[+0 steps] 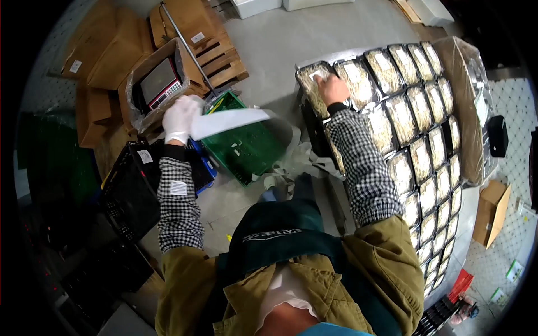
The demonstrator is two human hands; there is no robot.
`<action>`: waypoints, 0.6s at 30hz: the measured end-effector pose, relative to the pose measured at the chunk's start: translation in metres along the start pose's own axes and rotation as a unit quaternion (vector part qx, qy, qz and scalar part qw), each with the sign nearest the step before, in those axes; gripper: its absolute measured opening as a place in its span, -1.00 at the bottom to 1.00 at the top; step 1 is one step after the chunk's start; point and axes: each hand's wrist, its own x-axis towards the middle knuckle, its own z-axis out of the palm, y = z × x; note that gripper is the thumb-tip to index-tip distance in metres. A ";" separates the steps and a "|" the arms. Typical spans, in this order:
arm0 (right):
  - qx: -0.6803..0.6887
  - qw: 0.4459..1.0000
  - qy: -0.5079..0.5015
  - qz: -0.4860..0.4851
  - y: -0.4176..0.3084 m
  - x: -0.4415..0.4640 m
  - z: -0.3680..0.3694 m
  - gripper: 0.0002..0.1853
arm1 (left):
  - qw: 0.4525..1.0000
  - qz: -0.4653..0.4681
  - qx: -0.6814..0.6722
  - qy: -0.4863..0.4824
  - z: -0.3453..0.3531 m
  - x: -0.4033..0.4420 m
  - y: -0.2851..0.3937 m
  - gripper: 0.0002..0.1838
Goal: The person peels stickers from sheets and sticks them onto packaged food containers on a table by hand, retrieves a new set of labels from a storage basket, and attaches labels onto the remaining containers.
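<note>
My left hand [182, 119], in a white glove, is closed on one end of a white strip of label paper [232, 123]. The strip stretches right over a green crate [244, 148] and trails down in loose, curled lengths [308, 159]. My right hand [334, 89] reaches to the far left corner of a table of packed trays. Its fingertips rest on a white label on a film-wrapped black tray [314, 95] of pale, stringy food. Some fingers are hidden under the hand. Beside it lies another labelled tray [356, 78].
Rows of similar trays [420, 151] cover the table, with a plastic-lined box [462, 112] along its right side. At left, a scale [159, 84] sits in a lined carton near cardboard boxes [112, 50] and a wooden pallet [224, 61]. Black crates [131, 190] stand below my left arm.
</note>
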 end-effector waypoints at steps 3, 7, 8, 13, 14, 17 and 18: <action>-0.018 0.999 0.019 -0.040 0.010 0.003 0.019 -0.49 | 0.995 -0.037 0.074 -0.054 -0.016 0.004 -0.018 -0.71; -0.045 0.998 -0.020 -0.027 0.059 -0.027 -0.005 -0.66 | 0.967 -0.056 0.164 -0.188 0.028 0.009 -0.049 -0.53; -0.052 0.998 -0.036 -0.027 0.069 -0.045 -0.026 -0.71 | 0.950 -0.075 0.211 -0.217 0.038 0.006 -0.054 -0.46; 0.251 0.954 0.131 0.093 0.168 -0.233 -0.108 -0.81 | 0.962 0.075 0.187 -0.181 0.082 -0.037 0.034 -0.33; 0.238 0.940 0.129 0.206 0.167 -0.276 -0.126 -0.83 | 0.969 0.152 0.067 -0.183 0.113 -0.046 0.042 -0.40; 0.277 0.919 0.137 0.243 0.189 -0.398 -0.115 -0.82 | 0.874 0.156 -0.282 -0.363 0.218 -0.114 0.123 -0.44; 0.302 0.904 0.108 0.284 0.176 -0.425 -0.121 -0.82 | 0.875 0.141 -0.269 -0.377 0.241 -0.141 0.157 -0.41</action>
